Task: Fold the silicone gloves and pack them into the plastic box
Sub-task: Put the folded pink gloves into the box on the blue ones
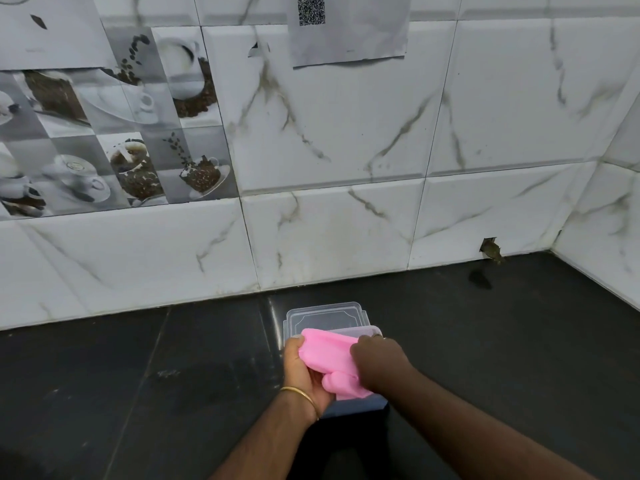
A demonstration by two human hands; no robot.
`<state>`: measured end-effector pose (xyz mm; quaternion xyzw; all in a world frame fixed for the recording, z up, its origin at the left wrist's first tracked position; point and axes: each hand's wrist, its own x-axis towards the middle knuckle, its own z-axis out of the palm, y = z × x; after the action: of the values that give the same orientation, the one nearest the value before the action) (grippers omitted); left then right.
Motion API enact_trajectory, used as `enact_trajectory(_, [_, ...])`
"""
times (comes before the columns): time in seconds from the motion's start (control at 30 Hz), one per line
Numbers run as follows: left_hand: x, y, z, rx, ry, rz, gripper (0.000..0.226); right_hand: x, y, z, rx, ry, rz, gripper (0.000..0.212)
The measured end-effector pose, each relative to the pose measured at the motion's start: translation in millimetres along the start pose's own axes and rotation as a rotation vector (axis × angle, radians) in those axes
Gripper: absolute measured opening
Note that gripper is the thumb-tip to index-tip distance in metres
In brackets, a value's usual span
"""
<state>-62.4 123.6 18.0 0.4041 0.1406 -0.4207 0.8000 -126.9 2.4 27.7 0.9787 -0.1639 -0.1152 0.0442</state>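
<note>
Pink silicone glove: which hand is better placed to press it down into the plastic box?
Probably the right hand: it lies on top of the pink silicone glove, over the plastic box. The left hand grips the glove's side from below.

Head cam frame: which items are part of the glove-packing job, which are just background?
In the job:
- pink silicone glove, gripped by left hand and right hand
- plastic box under the hands
- clear lid behind the box

Background:
- QR code sheet on the wall
- coffee-print tiles
- black countertop
</note>
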Motion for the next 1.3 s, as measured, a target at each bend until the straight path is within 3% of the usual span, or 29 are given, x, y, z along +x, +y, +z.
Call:
enact_trajectory(0.17, [-1, 1, 4, 0.048, 0.016, -0.052, 0.036, 2, -5, 5, -0.025, 0.046, 0.012, 0.031])
enact_trajectory(0.27, [-6, 18, 2, 0.238, 0.007, -0.112, 0.029, 0, -5, 9, -0.011, 0.071, 0.021, 0.03])
enact_trajectory(0.37, [-20, 52, -9, 0.649, 0.0, -0.217, 0.033, -1, -3, 10, 0.002, 0.088, 0.018, 0.03])
enact_trajectory(0.47, [-38, 90, -8, 1.341, 0.051, -0.256, 0.046, -2, -3, 11, 0.001, 0.102, 0.004, 0.03])
enact_trajectory(0.53, [-39, 106, 3, 1.842, 0.134, -0.008, 0.039, -3, -4, 11, -0.001, 0.102, -0.005, 0.031])
enact_trajectory(0.6, [-33, 110, 17, 2.098, 0.124, 0.379, 0.022, -3, -3, 10, 0.003, 0.104, -0.009, 0.031])
enact_trajectory(0.63, [-31, 106, 25, 2.108, 0.045, 0.491, 0.015, -3, -3, 9, 0.007, 0.106, -0.012, 0.031])
enact_trajectory(0.7, [-25, 91, 39, 2.146, -0.152, 0.504, 0.012, -4, -2, 8, 0.018, 0.105, -0.017, 0.03])
enact_trajectory(0.83, [-3, 59, 47, 2.349, -0.31, 0.195, 0.029, -5, -1, 7, 0.034, 0.094, -0.033, 0.03])
enact_trajectory(0.93, [7, 49, 45, 2.418, -0.293, 0.001, 0.052, -5, 2, 6, 0.056, 0.097, -0.039, 0.031])
enact_trajectory(1.1, [11, 33, 31, 2.524, -0.193, 0.198, 0.081, -4, 4, 6, 0.086, 0.072, -0.044, 0.03])
enact_trajectory(1.3, [22, 16, 17, 2.509, -0.15, 0.187, 0.087, -1, 1, 6, 0.102, 0.069, -0.045, 0.032])
